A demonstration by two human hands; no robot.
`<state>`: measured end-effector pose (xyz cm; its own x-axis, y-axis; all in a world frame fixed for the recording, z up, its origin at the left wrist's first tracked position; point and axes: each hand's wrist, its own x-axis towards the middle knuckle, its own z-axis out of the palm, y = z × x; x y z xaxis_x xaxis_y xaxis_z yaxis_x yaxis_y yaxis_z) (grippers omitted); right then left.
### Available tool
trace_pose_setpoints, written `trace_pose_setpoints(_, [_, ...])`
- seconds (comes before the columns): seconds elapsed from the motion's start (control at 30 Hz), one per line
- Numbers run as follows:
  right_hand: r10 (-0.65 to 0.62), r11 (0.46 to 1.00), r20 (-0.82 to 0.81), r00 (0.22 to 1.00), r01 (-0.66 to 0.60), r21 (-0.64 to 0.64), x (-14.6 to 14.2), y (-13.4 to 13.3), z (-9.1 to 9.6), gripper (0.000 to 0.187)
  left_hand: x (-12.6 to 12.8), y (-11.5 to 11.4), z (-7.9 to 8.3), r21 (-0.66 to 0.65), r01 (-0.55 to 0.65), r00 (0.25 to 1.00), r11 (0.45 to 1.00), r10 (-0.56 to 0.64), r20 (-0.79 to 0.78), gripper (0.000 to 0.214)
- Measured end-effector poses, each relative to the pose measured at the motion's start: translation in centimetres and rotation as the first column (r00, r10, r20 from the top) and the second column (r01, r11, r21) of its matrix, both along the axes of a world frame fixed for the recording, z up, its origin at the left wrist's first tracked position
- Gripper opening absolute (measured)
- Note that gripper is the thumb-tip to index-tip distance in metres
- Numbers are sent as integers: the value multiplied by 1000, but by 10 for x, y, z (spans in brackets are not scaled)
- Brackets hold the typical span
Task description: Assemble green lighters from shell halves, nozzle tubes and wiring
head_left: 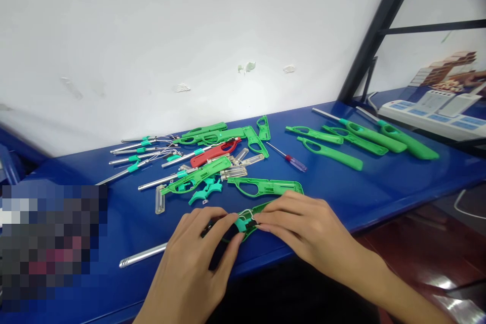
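A long-nosed gas lighter lies half assembled near the table's front edge. Its green half-shell (261, 207) shows between my hands, and its metal tube (144, 255) points out to the left. My left hand (201, 248) is closed on the lighter, thumb and forefinger at the teal trigger (240, 225). The fingertips of my right hand (304, 220) pinch a small black igniter part (251, 224) beside the trigger. White wires (246, 212) loop above these parts. My palms hide much of the shell.
Behind my hands lie green half-shells (261, 187), teal triggers (207, 191), metal tubes (129, 158), clear fuel tanks (160, 200) and a red shell (216, 154). A screwdriver (296, 163) lies right of them. Closed green lighters (408, 140) and a power strip (429, 116) are farther right.
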<state>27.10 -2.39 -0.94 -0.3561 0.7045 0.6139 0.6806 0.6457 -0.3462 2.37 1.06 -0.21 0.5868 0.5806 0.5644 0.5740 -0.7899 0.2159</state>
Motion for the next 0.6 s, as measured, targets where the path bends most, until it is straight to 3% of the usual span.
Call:
trace_pose_setpoints(0.37, [2,1000,0,1000,-2,-19,-1,-1,1,25,0,-1,1,-4,-2,1000,1000,2,8,18])
trace_pose_setpoints(0.6, [-59,988,-92,994,45,-147,-4,0,2,14,2,1,1,0,-6,1000,1000,6,11,18])
